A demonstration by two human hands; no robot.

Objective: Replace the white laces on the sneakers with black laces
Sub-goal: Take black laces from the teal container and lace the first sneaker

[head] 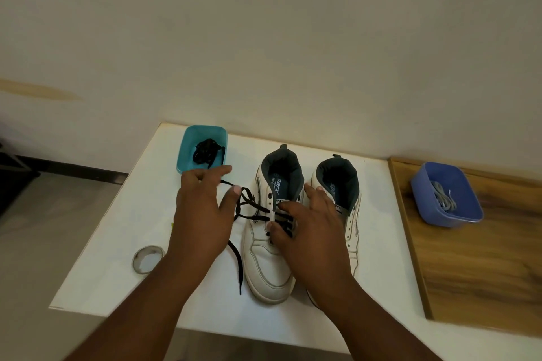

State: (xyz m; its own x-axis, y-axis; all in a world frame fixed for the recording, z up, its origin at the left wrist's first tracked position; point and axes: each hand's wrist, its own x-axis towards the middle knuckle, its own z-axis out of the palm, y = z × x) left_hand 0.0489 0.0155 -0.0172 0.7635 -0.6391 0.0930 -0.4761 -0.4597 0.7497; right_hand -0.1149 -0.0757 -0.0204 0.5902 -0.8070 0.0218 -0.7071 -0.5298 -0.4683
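On the white table [96, 281], two white sneakers stand side by side, toes toward the viewer. The left sneaker [265, 261] carries a black lace [249, 208] threaded through its lower eyelets, its free ends trailing off to the left. The left hand [202, 214] pinches a stretch of this lace between thumb and fingers, probably to draw it taut. The right hand [308, 231] rests on the laced tongue with relaxed fingers, grasping nothing, apparently steadying the shoe. The right sneaker [349, 205], partly hidden behind that hand, shows bare eyelets. A teal tub [187, 149] behind the left hand holds a second bundled black lace [206, 149]; a blue tub [422, 199] on the wooden board [475, 272] to the right holds the removed white laces [444, 198]. A roll of tape [147, 259] lies near the left forearm, clear of the work.
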